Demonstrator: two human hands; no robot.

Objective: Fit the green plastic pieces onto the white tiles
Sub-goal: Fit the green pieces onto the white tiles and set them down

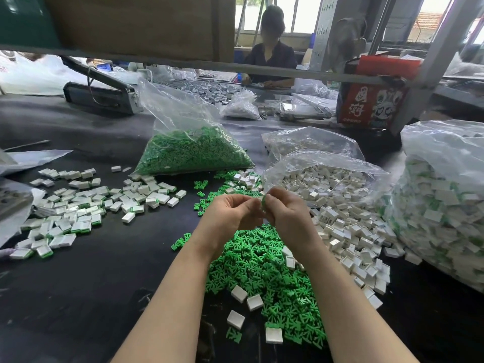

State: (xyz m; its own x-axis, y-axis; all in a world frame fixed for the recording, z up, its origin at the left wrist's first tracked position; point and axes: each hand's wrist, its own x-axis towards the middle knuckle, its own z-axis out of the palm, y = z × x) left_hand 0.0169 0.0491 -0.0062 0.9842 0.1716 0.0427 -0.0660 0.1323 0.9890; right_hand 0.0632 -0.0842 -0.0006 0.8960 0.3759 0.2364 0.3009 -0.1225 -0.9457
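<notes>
the left hand (230, 213) and the right hand (284, 213) meet above the middle of the desk (104, 271). the right fingers pinch a green piece (263, 202); the left fingers curl at it too, but if a white tile sits between them cannot be told. this looks like the pressing step. next, the 2 parts need a firm, straight push. more green pieces (262, 271) lie under the hands, white tiles (348, 226) toward the right edge.

Matt bright-green plastic pieces (262, 271), glossy white plastic tiles (348, 231), crinkly clear plastic bags (183, 121), matt black tabletop (91, 271).
</notes>
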